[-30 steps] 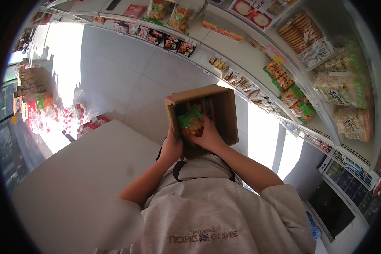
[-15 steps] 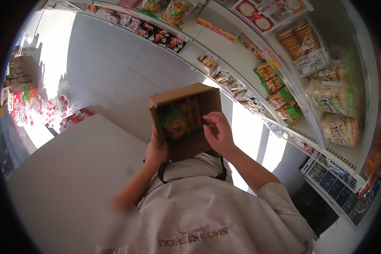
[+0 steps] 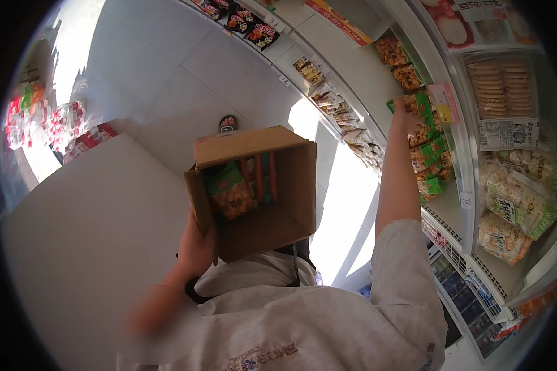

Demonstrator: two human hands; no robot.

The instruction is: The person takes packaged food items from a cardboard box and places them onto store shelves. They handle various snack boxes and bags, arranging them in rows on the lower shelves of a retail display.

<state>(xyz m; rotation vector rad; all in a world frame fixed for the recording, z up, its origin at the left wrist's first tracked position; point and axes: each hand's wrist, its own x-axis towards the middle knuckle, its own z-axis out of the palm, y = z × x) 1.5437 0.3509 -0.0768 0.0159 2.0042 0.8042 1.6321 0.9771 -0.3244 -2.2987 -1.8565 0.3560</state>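
An open cardboard box (image 3: 254, 143) is held in front of my body, its opening facing me. My left hand (image 3: 199, 247) grips its lower left side. Inside lie a green-topped snack bag (image 3: 232, 196) and several slim reddish packs (image 3: 259, 178) along the back. My right arm is stretched to the shelf on the right. There my right hand (image 3: 405, 122) is at the green-and-brown snack bags (image 3: 428, 154), its fingers apart over one of them. The fingertips are partly lost against the packaging.
Shelves on the right hold packaged biscuits (image 3: 500, 83), bags of pale puffed snacks (image 3: 517, 191) and a row of small packets (image 3: 346, 123). A large pale surface (image 3: 93, 241) lies to the left. Red-and-white bottle packs (image 3: 68, 127) stand beyond it. A sandalled foot (image 3: 228, 123) shows past the box.
My right hand has left the box's opening and reached right to the shelf of snack bags. The box, still in my left hand, has shifted left and slightly down in view.
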